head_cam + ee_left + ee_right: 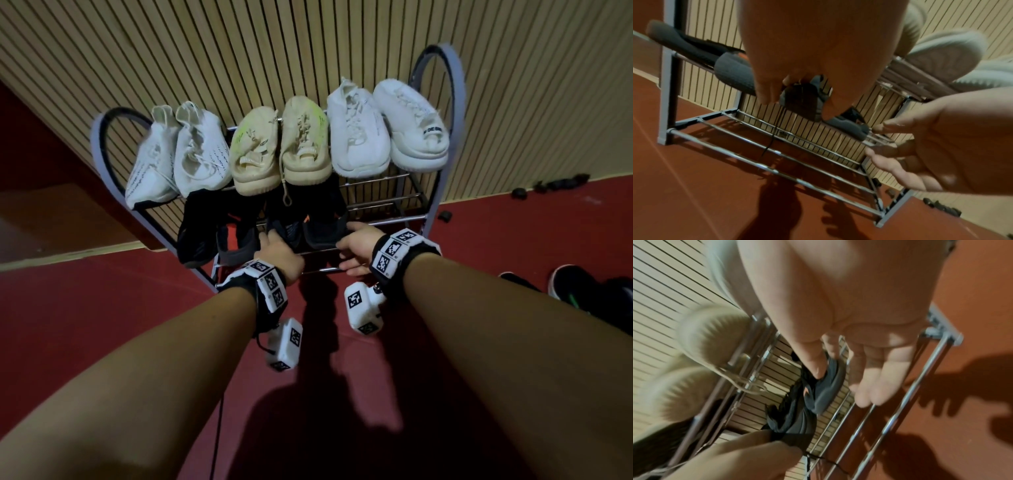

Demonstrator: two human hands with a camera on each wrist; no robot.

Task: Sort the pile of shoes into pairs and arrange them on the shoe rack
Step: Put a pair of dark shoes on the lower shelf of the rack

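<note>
You have the top shelf of the shoe rack [442, 113] full — three light pairs side by side — and four black shoes on the middle shelf, where your left hand [279, 255] pinches the heel of one black sneaker [284, 229] and your right hand [356, 245] rests its thumb on the heel of its partner [323, 233], fingers loosely spread below. What's left, by my reading, is squaring this pair and fetching the dark shoes [579, 287] on the red floor [102, 308] to your right — the bottom shelf is bare.
</note>
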